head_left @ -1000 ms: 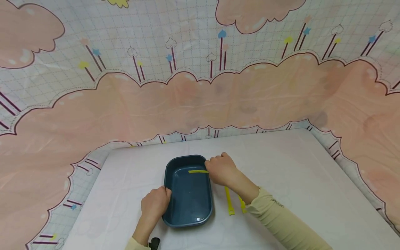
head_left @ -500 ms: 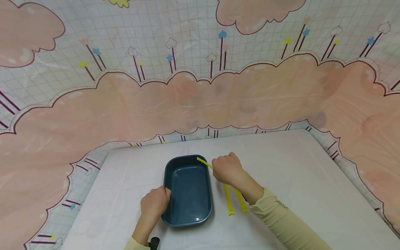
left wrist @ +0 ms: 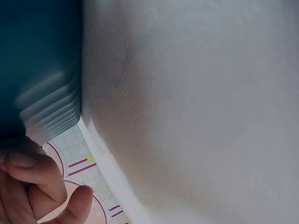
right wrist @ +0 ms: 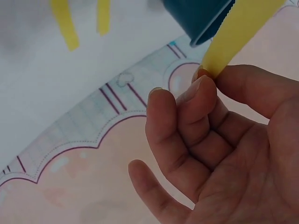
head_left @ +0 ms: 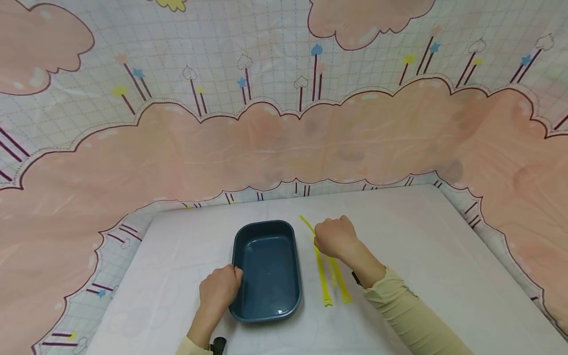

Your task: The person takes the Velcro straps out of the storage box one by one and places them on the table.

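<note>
A dark blue rectangular tray [head_left: 268, 276] sits on the white table. My left hand [head_left: 218, 288] grips its left rim; the tray's ribbed outer wall [left wrist: 51, 102] shows in the left wrist view. To the right of the tray, just above the table, my right hand [head_left: 336, 237] pinches a yellow cable tie [head_left: 306, 223] between thumb and fingertips. This flat strip [right wrist: 238, 35] has a finely toothed edge in the right wrist view. Beneath the hand lie two more yellow ties, a left one [head_left: 324, 283] and a right one [head_left: 341, 283], their broad notched ends toward me. Their far parts are hidden by my hand.
White cloth covers the table [head_left: 421, 246]. A patterned curtain [head_left: 284, 148] closes off the back and sides. A black strap piece [head_left: 219, 345] shows by my left wrist.
My right hand has moved right, off the tray's right rim, carrying the yellow cable tie out from over the tray to above the other two. My left hand and the tray stay put.
</note>
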The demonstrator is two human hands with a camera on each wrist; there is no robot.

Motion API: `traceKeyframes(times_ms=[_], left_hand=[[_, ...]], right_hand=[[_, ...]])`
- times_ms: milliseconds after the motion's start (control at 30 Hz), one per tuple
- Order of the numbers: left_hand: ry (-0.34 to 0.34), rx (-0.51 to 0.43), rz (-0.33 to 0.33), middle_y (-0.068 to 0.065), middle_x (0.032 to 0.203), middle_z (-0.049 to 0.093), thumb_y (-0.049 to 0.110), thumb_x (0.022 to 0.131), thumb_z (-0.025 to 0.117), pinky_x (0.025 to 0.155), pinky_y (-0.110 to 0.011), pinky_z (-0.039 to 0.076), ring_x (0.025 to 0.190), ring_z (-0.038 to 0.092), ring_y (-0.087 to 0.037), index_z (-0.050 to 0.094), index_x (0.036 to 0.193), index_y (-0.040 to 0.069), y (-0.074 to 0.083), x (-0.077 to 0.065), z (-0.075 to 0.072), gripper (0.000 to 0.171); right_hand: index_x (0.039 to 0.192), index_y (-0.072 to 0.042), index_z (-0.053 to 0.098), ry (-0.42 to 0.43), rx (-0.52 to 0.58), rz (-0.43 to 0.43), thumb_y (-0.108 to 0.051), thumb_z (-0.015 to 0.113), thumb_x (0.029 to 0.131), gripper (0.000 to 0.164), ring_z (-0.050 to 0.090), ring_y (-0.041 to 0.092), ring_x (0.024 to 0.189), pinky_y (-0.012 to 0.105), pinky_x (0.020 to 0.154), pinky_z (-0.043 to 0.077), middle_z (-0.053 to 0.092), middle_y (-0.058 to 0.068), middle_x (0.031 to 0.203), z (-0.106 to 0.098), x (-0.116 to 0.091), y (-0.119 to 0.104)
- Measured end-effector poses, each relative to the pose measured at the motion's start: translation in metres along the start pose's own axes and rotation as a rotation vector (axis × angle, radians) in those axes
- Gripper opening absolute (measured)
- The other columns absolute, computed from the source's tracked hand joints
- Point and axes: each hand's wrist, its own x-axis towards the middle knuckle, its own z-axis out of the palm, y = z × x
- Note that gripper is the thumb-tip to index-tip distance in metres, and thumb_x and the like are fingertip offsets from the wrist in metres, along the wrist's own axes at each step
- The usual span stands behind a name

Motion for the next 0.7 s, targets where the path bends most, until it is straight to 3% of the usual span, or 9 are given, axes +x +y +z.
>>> traceKeyframes(times_ms=[700], left_hand=[[-0.004, 0.013, 0.002, -0.005, 0.055, 0.044, 0.019, 0.095, 0.043, 0.047, -0.034, 0.035, 0.050, 0.045, -0.021, 0.051, 0.064, 0.007, 0.000, 0.002, 0.001, 0.034]], right_hand=[[0.068, -0.010, 0.050, -0.113, 0.118, 0.072, -0.016, 0.058, 0.092, 0.026, 0.043, 0.020, 0.057, 0.041, 0.069, 0.038, 0.045, 0.001, 0.061, 0.009, -0.017, 0.037]])
